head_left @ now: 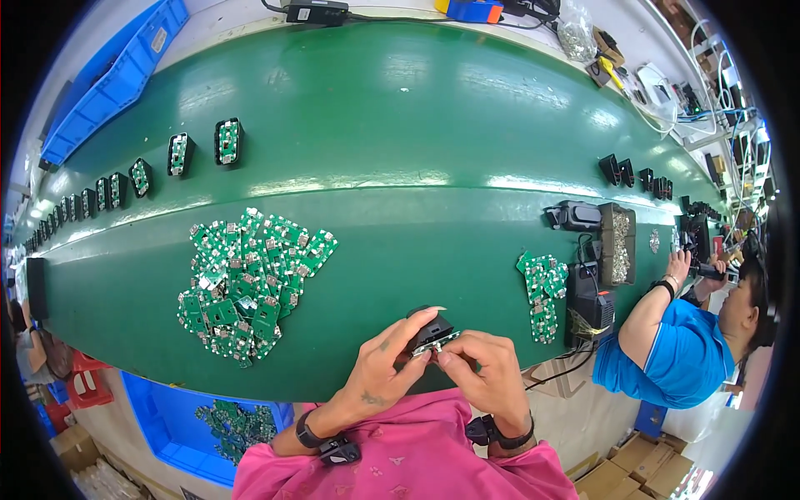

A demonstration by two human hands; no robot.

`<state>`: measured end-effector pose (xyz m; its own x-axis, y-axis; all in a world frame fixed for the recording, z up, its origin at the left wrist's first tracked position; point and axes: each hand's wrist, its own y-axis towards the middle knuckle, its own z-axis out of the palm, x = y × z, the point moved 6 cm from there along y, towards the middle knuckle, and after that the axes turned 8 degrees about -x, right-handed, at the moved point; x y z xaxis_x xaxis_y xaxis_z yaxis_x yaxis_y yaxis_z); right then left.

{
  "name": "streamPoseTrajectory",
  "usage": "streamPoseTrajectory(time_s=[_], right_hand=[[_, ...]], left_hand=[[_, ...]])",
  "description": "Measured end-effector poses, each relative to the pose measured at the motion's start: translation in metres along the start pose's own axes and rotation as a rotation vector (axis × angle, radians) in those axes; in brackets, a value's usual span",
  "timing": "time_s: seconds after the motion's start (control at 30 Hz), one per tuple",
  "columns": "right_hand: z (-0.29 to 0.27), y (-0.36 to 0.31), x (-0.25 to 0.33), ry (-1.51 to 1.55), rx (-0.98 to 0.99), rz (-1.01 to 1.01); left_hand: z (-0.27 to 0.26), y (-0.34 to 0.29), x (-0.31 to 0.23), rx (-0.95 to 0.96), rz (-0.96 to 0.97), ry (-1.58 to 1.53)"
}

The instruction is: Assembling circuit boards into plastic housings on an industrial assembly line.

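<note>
Close to the table's near edge, my left hand (383,358) grips a small black plastic case (427,327), tilted with its end toward me. A green circuit board (433,345) shows at the near side of the case. My right hand (483,373) pinches at this board with thumb and fingers, next to the left fingertips. How far the board sits inside the case I cannot tell. To the left lies a large loose pile of green circuit boards (237,283). A smaller heap of circuit boards (543,292) is on the right.
Black cases with boards (179,155) stand in a long row at far left. Empty-looking black cases (621,171) are at far right. Beside the small heap are a black power box (590,308) and a parts tray (631,250). A co-worker (675,342) sits at right; a blue bin (171,437) is below left.
</note>
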<state>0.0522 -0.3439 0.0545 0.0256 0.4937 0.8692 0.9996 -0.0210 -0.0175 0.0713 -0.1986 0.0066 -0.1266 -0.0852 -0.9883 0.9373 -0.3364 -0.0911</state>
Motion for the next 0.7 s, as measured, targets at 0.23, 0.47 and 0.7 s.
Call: streamPoseTrajectory(time_s=[0.23,0.47,0.7], right_hand=[[-0.002,-0.003,-0.002,-0.029,-0.011,0.027],[0.001,-0.002,0.002,-0.156,-0.040,-0.042],[0.008,-0.004,0.003,-0.243,-0.160,-0.129]], left_hand=[[0.002,0.000,-0.007,0.021,0.135,0.218],[0.004,0.003,-0.016,-0.012,0.260,0.371],[0.008,0.004,-0.013,-0.040,0.299,0.398]])
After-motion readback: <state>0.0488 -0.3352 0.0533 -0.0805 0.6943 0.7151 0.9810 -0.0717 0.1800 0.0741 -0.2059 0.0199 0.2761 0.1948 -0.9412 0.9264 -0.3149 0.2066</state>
